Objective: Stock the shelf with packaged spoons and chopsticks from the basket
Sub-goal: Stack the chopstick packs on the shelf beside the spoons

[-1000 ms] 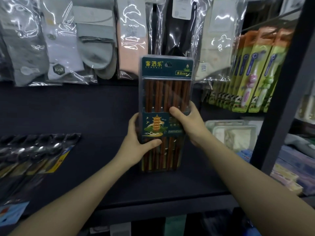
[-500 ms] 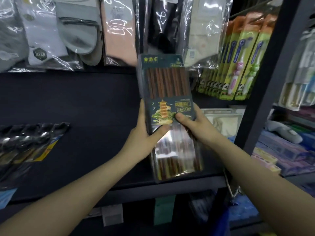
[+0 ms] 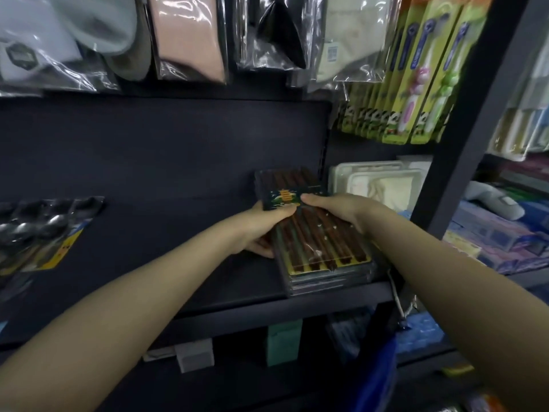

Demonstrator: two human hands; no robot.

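Left hand [image 3: 261, 224] curled round the left edge of the chopsticks pack [image 3: 309, 230], right hand [image 3: 335, 208] gripping it from the right, thumbs on top by the green label. Pack lying flat at the right end of the dark shelf [image 3: 166, 221], atop what looks like more packs. Spoon packs [image 3: 44, 230] way off left, socks [image 3: 190, 37] hanging above, toothbrushes [image 3: 421, 69] upper right.

Chopstick pack [image 3: 309, 230] lying flat on dark shelf [image 3: 178, 233], spoon packs [image 3: 44, 230] far left
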